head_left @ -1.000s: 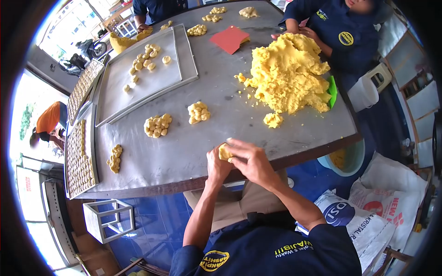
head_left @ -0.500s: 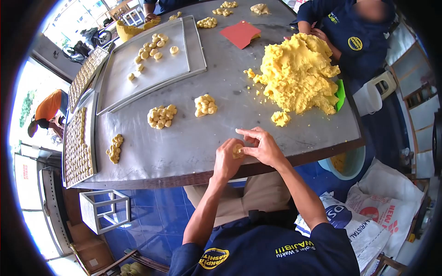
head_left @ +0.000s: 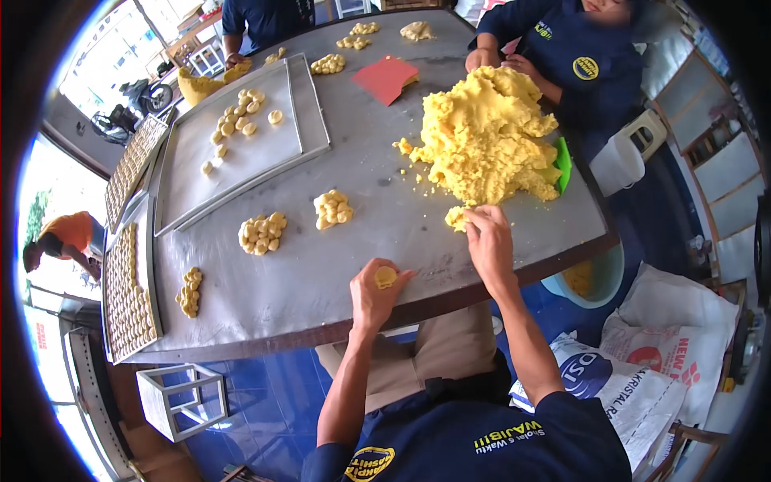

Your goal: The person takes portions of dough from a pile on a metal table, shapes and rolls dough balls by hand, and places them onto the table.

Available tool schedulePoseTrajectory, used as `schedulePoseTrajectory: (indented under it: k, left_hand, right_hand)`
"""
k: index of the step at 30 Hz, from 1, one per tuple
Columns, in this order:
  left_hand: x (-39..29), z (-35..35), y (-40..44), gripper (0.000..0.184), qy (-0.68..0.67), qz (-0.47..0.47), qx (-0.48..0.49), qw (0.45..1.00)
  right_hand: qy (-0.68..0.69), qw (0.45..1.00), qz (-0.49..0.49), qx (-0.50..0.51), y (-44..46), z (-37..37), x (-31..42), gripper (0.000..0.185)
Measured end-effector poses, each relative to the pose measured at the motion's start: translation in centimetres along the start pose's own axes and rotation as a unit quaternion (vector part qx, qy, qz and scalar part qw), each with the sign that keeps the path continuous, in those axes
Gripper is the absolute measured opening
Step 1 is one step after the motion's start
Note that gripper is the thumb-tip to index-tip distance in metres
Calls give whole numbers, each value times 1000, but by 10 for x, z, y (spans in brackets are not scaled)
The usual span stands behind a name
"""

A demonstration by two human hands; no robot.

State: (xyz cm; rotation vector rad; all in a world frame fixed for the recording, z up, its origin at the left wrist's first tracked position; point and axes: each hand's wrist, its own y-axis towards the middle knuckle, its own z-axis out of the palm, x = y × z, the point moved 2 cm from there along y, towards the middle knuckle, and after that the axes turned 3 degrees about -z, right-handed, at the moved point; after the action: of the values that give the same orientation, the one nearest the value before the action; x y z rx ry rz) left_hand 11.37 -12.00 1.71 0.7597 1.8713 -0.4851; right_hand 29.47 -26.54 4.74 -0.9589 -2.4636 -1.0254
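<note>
Near the table's front edge my left hand [head_left: 374, 296] is curled around a small round dough piece [head_left: 385, 278], its top facing up. My right hand [head_left: 489, 237] reaches over the table, its fingertips closed on the small yellow lump [head_left: 456, 218]. Just behind that lump rises the big crumbly yellow mound [head_left: 487, 132], with a green scraper [head_left: 563, 165] at its right side. Two clusters of dough balls [head_left: 263, 234] [head_left: 332, 209] lie left of my hands, and a smaller cluster [head_left: 189, 292] lies farther left.
A metal tray [head_left: 265, 157] with loose dough balls is at the back left. Filled trays [head_left: 131, 281] line the left edge. A red sheet [head_left: 386, 79] lies behind. Co-workers stand at the far side. A basin [head_left: 590, 277] sits below the right edge.
My right hand has left the dough piece and moved right to the small yellow lump. My left hand still holds the dough piece, slightly farther left. The camera view has shifted.
</note>
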Motion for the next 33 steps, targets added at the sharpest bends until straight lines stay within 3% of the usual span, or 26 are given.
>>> schedulePoseTrajectory:
  k: [3, 6, 8, 10, 11, 13, 18, 21, 22, 23, 24, 26, 27, 28, 30, 33]
  left_hand:
    - [-4, -1, 1, 31, -7, 23, -26, 999]
    - [-4, -1, 0, 32, -43, 32, -34, 998]
    - [-3, -2, 0, 31, -74, 25, -31, 996]
    - [-7, -6, -2, 31, -7, 32, -22, 999]
    - [-9, -6, -3, 31, -7, 20, -10, 1000]
    - [-9, -4, -3, 33, 3, 15, -2, 1000]
    - [1, 1, -1, 24, 24, 63, 50, 996]
    - [9, 0, -5, 23, 43, 80, 74, 993]
    - [4, -1, -3, 23, 45, 84, 76, 993]
    - [-1, -1, -5, 15, 133, 81, 71, 985]
    - [-5, -2, -6, 14, 108, 77, 58, 989]
    - [-8, -3, -3, 19, 54, 69, 27, 996]
    - [1, -1, 0, 35, 19, 95, 7, 995]
    - [2, -1, 0, 36, -5, 51, 21, 998]
    - [2, -3, 0, 39, -53, -34, 46, 997]
    - [11, -2, -2, 41, -169, -31, 75, 982]
  right_hand:
    - [84, 996, 3, 0, -2, 7, -27, 22]
    - [57, 998, -15, -4, -2, 6, -30, 20]
    - [-4, 999, -19, 46, -4, 5, -29, 22]
    - [-56, 996, -25, 60, -8, 3, -22, 25]
    - [15, 996, -93, -10, -16, 9, -24, 29]
    - [119, 991, 0, 55, -10, -12, 28, 29]
    - [331, 913, 45, 235, -33, 24, 80, 45]
    - [146, 973, -43, 174, -31, 33, 84, 49]
    - [178, 964, -17, 199, -25, 30, 80, 50]
    - [209, 951, 8, 227, -19, 19, 70, 51]
    - [240, 936, 33, 257, -15, 10, 58, 52]
    - [80, 994, 16, 67, -10, -2, 15, 53]
    - [26, 994, 83, 69, -12, -11, -1, 52]
    - [-27, 986, 147, 70, -11, -17, -14, 50]
    - [-5, 992, 108, 71, -16, -11, -25, 48]
    - [15, 993, 60, 101, -18, 12, -19, 45]
